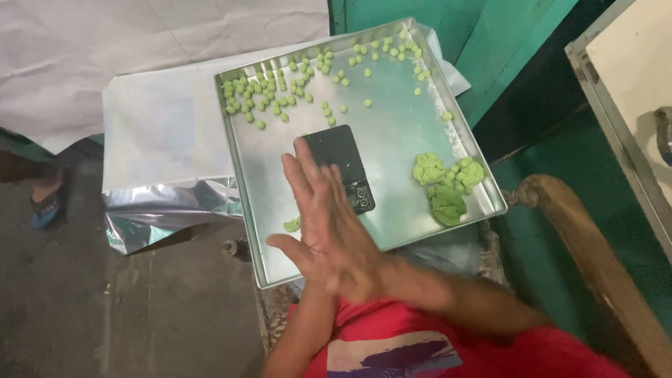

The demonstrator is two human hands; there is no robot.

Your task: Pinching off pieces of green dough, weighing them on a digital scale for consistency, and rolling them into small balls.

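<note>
head view shows two hands pressed palm to palm at lower centre of the frame, the right hand on top with fingers stretched flat, the left hand mostly hidden beneath it; whether anything lies between the palms cannot be told. they hover over one metal tray. one black pocket scale sits at its centre. one heap of green dough lies at right of centre, dozens of small green balls scatter along the upper edge, too many to count, and one green piece lies beside the hands.
</note>
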